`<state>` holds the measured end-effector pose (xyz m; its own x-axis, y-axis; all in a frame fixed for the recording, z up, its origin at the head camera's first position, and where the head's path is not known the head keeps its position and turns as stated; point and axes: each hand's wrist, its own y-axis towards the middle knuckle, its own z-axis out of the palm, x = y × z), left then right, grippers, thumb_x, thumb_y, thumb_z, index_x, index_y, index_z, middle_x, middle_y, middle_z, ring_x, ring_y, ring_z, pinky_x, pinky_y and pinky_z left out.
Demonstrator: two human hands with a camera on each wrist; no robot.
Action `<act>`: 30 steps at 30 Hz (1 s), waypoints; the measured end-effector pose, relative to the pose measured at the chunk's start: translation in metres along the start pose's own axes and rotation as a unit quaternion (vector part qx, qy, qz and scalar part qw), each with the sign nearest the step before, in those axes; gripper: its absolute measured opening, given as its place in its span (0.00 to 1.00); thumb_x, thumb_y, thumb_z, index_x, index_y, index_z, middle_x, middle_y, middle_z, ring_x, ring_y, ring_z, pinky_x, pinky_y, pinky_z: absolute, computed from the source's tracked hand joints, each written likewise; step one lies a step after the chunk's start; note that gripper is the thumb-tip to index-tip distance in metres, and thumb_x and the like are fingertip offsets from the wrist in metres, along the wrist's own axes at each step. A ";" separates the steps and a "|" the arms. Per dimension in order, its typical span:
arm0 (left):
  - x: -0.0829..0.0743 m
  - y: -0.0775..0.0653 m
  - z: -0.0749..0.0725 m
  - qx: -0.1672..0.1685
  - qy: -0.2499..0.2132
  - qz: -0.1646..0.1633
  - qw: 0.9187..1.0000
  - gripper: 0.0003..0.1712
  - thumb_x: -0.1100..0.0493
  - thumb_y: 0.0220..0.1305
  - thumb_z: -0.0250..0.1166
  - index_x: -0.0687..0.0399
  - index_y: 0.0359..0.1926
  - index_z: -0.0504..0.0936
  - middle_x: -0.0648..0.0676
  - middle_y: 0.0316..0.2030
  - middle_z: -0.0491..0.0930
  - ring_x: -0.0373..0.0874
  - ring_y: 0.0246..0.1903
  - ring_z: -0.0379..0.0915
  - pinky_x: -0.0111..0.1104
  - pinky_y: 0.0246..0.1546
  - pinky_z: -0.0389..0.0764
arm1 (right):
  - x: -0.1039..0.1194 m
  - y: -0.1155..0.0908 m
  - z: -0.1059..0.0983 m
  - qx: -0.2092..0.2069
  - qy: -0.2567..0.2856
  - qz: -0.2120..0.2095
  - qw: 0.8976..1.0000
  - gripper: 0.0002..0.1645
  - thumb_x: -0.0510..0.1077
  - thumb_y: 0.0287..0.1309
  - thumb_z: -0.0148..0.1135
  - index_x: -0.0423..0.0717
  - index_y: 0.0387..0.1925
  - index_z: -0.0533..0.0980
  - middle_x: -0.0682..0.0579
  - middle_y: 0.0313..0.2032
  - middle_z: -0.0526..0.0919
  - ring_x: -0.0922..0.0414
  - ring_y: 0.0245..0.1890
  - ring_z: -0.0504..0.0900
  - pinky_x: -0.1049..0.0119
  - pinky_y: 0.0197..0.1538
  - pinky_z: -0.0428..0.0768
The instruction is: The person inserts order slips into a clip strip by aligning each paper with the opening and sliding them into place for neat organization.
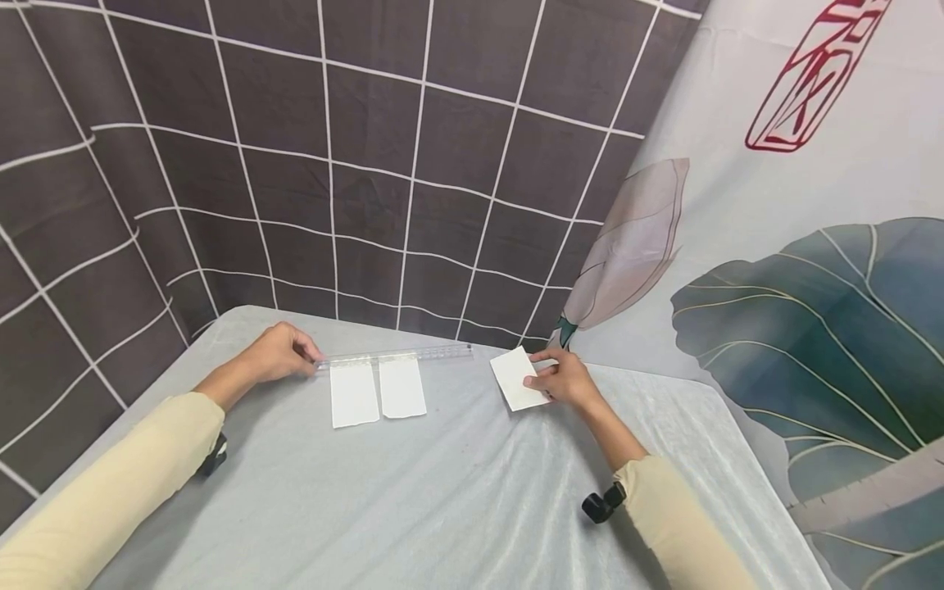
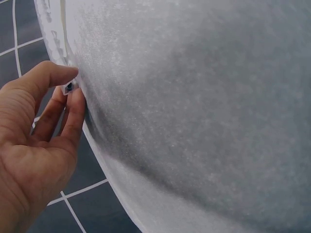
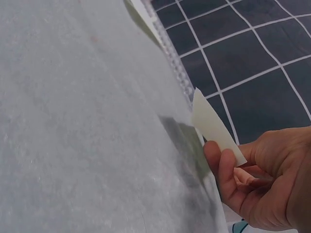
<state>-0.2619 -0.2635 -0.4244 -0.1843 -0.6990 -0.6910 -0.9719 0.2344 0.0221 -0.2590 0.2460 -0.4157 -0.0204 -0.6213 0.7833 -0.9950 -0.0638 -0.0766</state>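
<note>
A long clear plastic strip [image 1: 442, 352], narrow and straight, lies along the far part of the table. My left hand [image 1: 283, 354] pinches its left end between thumb and fingers; the left wrist view shows the strip's tip [image 2: 68, 88] at the fingertips. Two white paper pieces, a left one [image 1: 355, 395] and a right one [image 1: 402, 388], hang side by side from the strip toward me, their top edges overlapping it. A third white paper piece [image 1: 519, 378] is pinched in my right hand [image 1: 564, 378], tilted, just right of the strip's other end.
A pale grey cloth [image 1: 413, 500] with soft wrinkles covers the table. Behind it hangs a dark curtain [image 1: 369, 197] with a white grid. To the right is a light curtain [image 1: 737, 197] with leaf patterns. Each wrist carries a small black camera.
</note>
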 end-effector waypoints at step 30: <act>0.002 0.000 0.001 0.000 -0.001 -0.010 1.000 0.15 0.71 0.50 0.79 0.67 0.42 0.95 0.52 0.30 0.89 0.43 0.33 0.75 0.30 0.34 0.77 | 0.012 0.010 0.030 -0.004 0.010 -0.005 1.000 0.27 0.37 0.61 0.82 0.33 0.60 0.84 0.34 0.44 0.94 0.62 0.29 0.84 0.71 0.31 0.80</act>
<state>-0.2619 -0.2645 -0.4266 -0.1651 -0.7016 -0.6932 -0.9753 0.2206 0.0091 -0.2667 0.2141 -0.4253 -0.0122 -0.6042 0.7968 -0.9959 -0.0637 -0.0636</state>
